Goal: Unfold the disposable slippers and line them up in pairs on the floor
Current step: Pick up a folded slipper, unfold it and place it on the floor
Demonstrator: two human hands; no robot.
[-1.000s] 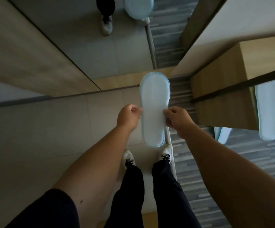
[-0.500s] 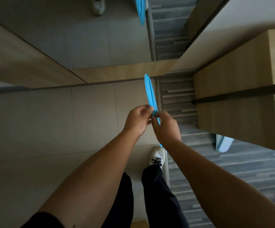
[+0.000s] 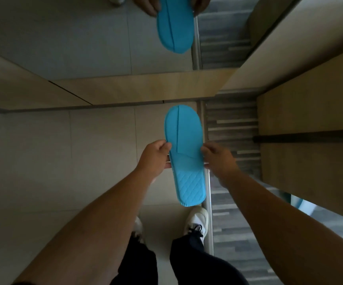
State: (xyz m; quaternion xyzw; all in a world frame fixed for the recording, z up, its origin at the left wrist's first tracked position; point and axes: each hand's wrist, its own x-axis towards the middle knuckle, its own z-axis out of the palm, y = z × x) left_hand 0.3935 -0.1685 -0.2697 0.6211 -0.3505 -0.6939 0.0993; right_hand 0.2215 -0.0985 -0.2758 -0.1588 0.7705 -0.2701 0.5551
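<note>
A flat blue disposable slipper (image 3: 184, 153) hangs in the air in front of me, top side up, toe pointing away. Its upper lies pressed flat with a crease down the middle, and the quilted heel pad faces me. My left hand (image 3: 156, 156) pinches its left edge at mid-length. My right hand (image 3: 217, 158) pinches the right edge opposite. Both hands are above the beige tile floor (image 3: 84, 161). Part of another pale blue slipper (image 3: 298, 200) peeks out under the wooden cabinet at the right.
A mirror (image 3: 84, 38) ahead reflects the slipper and my hands. A wooden cabinet (image 3: 310, 161) stands at the right over grey striped carpet (image 3: 232, 128). A metal strip (image 3: 208, 202) divides tile from carpet. My white shoes (image 3: 196, 221) stand just below the slipper.
The slipper showed its pale sole, then turned edge-on, and now faces me with its blue top side. Both hands stayed on its edges and moved apart again.
</note>
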